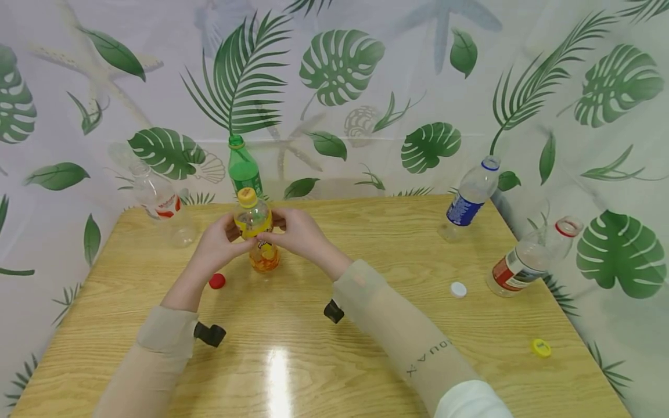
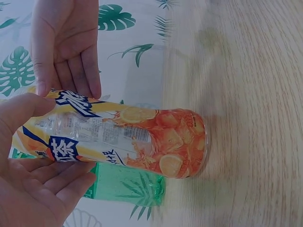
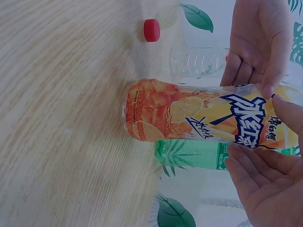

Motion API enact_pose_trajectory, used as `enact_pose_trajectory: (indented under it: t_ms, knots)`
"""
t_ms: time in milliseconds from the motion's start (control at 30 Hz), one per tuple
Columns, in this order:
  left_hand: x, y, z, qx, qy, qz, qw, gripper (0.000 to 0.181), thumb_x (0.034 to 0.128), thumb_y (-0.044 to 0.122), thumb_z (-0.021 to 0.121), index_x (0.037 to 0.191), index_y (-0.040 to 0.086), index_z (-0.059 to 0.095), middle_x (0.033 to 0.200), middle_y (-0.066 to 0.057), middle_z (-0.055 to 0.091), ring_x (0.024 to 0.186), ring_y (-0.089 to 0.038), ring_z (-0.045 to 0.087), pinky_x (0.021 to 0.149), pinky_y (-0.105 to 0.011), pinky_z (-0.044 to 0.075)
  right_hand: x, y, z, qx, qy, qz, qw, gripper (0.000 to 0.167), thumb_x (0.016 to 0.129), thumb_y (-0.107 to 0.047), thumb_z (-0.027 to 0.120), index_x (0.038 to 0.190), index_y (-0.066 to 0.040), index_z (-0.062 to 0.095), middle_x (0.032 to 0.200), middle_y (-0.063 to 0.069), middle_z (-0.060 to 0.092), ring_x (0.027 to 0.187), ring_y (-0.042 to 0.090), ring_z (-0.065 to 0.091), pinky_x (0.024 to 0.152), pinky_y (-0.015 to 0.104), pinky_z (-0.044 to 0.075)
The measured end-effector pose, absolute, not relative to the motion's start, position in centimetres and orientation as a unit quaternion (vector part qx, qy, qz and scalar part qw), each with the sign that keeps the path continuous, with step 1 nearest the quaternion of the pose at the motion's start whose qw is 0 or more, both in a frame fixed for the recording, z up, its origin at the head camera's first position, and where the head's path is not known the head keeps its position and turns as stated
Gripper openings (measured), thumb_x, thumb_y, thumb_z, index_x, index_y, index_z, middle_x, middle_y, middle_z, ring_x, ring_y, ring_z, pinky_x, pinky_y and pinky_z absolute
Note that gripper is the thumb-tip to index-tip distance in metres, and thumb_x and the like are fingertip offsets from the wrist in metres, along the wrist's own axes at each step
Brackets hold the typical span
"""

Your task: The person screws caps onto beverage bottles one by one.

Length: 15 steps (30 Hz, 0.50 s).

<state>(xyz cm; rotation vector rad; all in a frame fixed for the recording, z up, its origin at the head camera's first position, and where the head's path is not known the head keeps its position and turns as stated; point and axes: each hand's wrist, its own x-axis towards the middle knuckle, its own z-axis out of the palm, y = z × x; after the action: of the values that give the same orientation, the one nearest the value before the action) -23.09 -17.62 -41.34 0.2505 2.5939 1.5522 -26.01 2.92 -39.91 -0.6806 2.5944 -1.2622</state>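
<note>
Left grip [image 1: 216, 244], right grip [image 1: 300, 233] hold bottle [image 1: 265, 256] (yellow-capped).

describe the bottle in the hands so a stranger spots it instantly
On the wooden table, find the green bottle by the far edge. In front, a left hand and right hand hold the orange-and-yellow bottle. Unlike its neighbours, it wears a yellow cap.
</note>
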Motion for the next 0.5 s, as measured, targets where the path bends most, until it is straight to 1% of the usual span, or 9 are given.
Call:
enact_pose_trajectory:
  t_ms: [200, 433, 500]
  knots:
    - [-23.04, -17.65, -41.13, 0.086, 0.86, 0.5, 0.054, 0.066, 0.099, 0.011, 0.074, 0.154, -0.007, 0.043, 0.157, -0.032, 0.05, 0.149, -0.049, 0.047, 0.125, -0.057, 0.038, -25.96, 2.99, -39.71, -0.232, 0.868, -0.429, 0.094, 0.052, 0.098, -0.022, 0.08, 0.143, -0.002, 0.062, 0.135, 0.016, 0.072, 0.126, 0.031, 0.07, 0.11, 0.045, 0.056]
    - [-22.88, -17.77, -41.19, 0.085, 0.86, 0.499, 0.055, 0.065, 0.0992, 0.015, 0.075, 0.153, -0.006, 0.045, 0.156, -0.031, 0.051, 0.148, -0.048, 0.048, 0.125, -0.057, 0.038, -25.81, 2.93, -39.5, -0.238, 0.875, -0.411, 0.093, 0.054, 0.098, -0.024, 0.08, 0.144, -0.004, 0.062, 0.137, 0.014, 0.071, 0.127, 0.03, 0.069, 0.111, 0.041, 0.056]
    - [-22.83, -17.77, -41.19, 0.083, 0.86, 0.501, 0.057, 0.067, 0.0993, 0.017, 0.076, 0.154, -0.005, 0.044, 0.157, -0.031, 0.051, 0.149, -0.047, 0.047, 0.125, -0.057, 0.038, -25.78, 2.94, -39.48, -0.241, 0.875, -0.411, 0.092, 0.054, 0.097, -0.024, 0.08, 0.145, -0.004, 0.062, 0.138, 0.014, 0.071, 0.128, 0.03, 0.068, 0.112, 0.041, 0.055]
